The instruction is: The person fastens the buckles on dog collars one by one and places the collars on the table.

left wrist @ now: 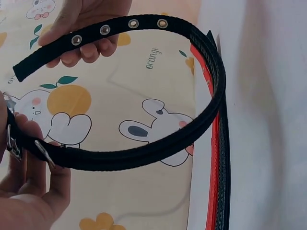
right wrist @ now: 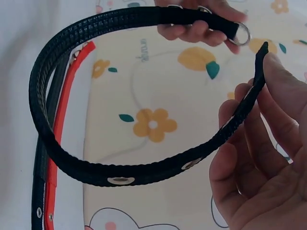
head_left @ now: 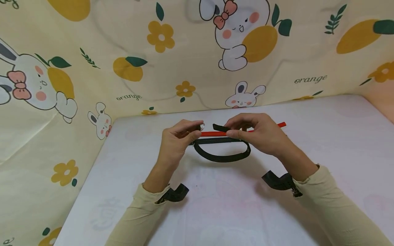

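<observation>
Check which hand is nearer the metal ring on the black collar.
Left. The left hand grips the black collar right at the metal ring; the right hand pinches the holed tip, across the gap.

Two hands, left [head_left: 176, 136] and right [head_left: 258, 133], are holding one black collar [head_left: 221, 157]; one red collar [head_left: 215, 133] and another black one [left wrist: 223, 158] are lying on the counter [head_left: 307, 143].

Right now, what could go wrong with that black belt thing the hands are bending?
The right hand only pinches the black strap near its tip, so that end might slip free and the loop spring open. The left hand holds the buckle end, and fingers might get pinched there. The red strap lying just behind on the table could get knocked.
</observation>
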A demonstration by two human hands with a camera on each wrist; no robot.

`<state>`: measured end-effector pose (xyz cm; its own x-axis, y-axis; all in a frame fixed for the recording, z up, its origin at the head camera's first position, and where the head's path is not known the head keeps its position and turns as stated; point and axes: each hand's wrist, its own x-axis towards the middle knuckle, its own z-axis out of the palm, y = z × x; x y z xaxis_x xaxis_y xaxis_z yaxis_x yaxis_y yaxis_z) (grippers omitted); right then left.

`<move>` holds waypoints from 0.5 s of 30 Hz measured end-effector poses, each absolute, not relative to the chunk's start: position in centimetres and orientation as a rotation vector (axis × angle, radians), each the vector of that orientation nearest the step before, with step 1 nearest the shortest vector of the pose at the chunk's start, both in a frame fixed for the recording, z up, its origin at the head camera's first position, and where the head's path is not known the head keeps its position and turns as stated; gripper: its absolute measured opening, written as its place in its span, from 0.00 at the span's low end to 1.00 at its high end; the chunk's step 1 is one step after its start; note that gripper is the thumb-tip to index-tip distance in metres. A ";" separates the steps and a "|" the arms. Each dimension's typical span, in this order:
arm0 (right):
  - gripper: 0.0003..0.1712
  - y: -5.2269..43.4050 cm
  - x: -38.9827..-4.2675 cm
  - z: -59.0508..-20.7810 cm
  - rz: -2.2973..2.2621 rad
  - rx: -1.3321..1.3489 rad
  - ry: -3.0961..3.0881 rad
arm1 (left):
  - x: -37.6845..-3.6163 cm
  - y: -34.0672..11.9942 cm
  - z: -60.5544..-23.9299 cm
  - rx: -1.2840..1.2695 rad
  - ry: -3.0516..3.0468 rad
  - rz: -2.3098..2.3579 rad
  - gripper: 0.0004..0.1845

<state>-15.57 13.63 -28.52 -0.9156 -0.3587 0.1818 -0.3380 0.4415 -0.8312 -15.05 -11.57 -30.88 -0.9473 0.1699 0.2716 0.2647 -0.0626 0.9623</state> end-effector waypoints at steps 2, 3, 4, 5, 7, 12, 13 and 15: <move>0.12 13.5 -15.4 -28.4 -1.491 -0.612 2.652 | -15.0 -11.4 -30.9 -0.500 -2.098 -2.201 0.22; 0.12 13.5 -15.3 -28.4 -1.480 -0.605 2.654 | -15.0 -11.3 -30.9 -0.498 -2.099 -2.204 0.21; 0.12 13.4 -15.3 -28.4 -1.474 -0.605 2.655 | -15.0 -11.2 -30.9 -0.494 -2.096 -2.207 0.20; 0.12 13.3 -15.3 -28.5 -1.472 -0.612 2.653 | -14.9 -11.1 -30.9 -0.482 -2.097 -2.209 0.20; 0.11 13.2 -15.3 -28.6 -1.463 -0.623 2.654 | -14.9 -11.0 -30.8 -0.454 -2.108 -2.202 0.18; 0.10 12.8 -15.2 -28.8 -1.422 -0.614 2.663 | -14.5 -11.0 -30.6 -0.440 -2.106 -2.234 0.17; 0.10 12.7 -15.2 -28.8 -1.416 -0.616 2.665 | -14.5 -10.9 -30.5 -0.448 -2.101 -2.247 0.18; 0.10 12.6 -15.2 -28.9 -1.413 -0.629 2.677 | -14.4 -10.9 -30.5 -0.461 -2.094 -2.271 0.18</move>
